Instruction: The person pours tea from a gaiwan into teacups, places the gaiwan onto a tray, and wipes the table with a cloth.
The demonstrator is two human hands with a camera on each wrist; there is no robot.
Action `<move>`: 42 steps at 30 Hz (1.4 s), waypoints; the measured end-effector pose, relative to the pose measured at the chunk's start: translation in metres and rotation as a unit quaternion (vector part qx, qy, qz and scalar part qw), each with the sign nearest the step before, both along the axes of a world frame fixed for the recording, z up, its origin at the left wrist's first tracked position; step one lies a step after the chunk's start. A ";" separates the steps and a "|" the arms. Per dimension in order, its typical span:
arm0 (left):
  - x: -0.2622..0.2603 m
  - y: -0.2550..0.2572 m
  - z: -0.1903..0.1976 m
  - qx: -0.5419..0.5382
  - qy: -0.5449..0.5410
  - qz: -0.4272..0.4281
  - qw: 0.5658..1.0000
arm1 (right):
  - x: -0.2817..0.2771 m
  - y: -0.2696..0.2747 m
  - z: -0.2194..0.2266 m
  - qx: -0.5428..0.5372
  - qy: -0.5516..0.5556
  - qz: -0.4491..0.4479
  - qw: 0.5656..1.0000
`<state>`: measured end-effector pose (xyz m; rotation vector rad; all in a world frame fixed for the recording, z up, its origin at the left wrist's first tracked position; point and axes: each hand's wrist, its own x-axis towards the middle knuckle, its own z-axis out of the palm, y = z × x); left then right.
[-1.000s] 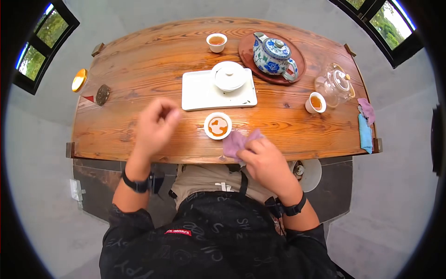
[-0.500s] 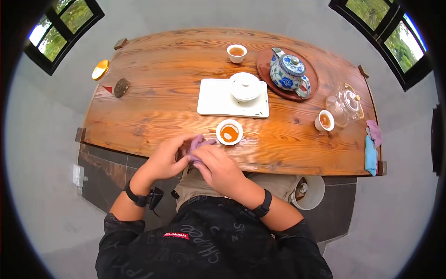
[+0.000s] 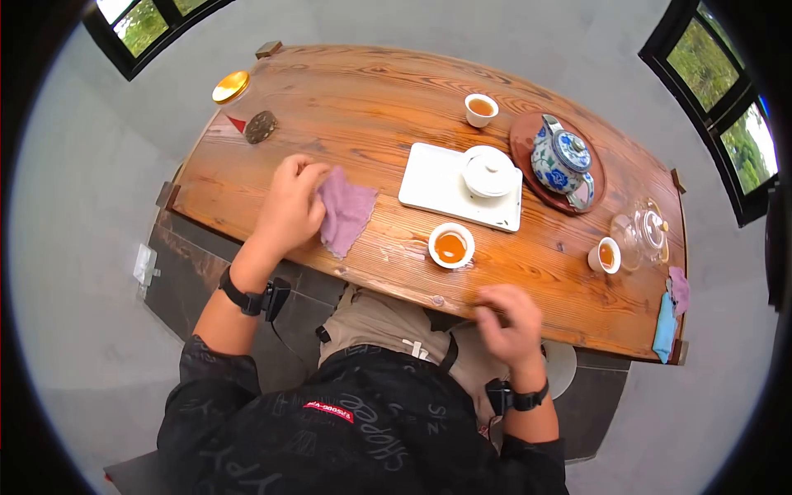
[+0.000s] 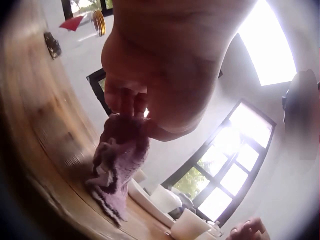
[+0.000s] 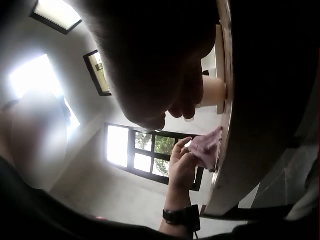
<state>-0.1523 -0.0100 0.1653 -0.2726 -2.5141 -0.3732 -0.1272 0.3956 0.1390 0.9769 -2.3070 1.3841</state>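
The left hand (image 3: pixel 290 208) pinches the purple cloth (image 3: pixel 345 211), which trails right toward the teacup (image 3: pixel 450 246); the right hand (image 3: pixel 509 320) hovers loose at the desk (image 3: pixel 371 99) edge, holding nothing.

Daylit fisheye views; wrist cameras blurred, backlit
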 end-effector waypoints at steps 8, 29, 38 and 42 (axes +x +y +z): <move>-0.002 0.023 -0.006 -0.032 -0.246 0.001 0.969 | -0.020 0.069 -0.017 0.017 0.032 -0.213 0.976; -0.232 0.054 -0.003 0.021 -0.373 -0.160 0.914 | -0.017 0.071 -0.025 0.030 0.010 -0.278 0.960; -0.242 0.101 0.024 0.053 -0.492 -0.227 0.839 | -0.018 0.070 -0.017 0.029 0.003 -0.268 0.963; -0.247 0.106 0.024 0.048 -0.526 -0.254 0.810 | -0.017 0.072 -0.015 0.025 0.011 -0.263 0.964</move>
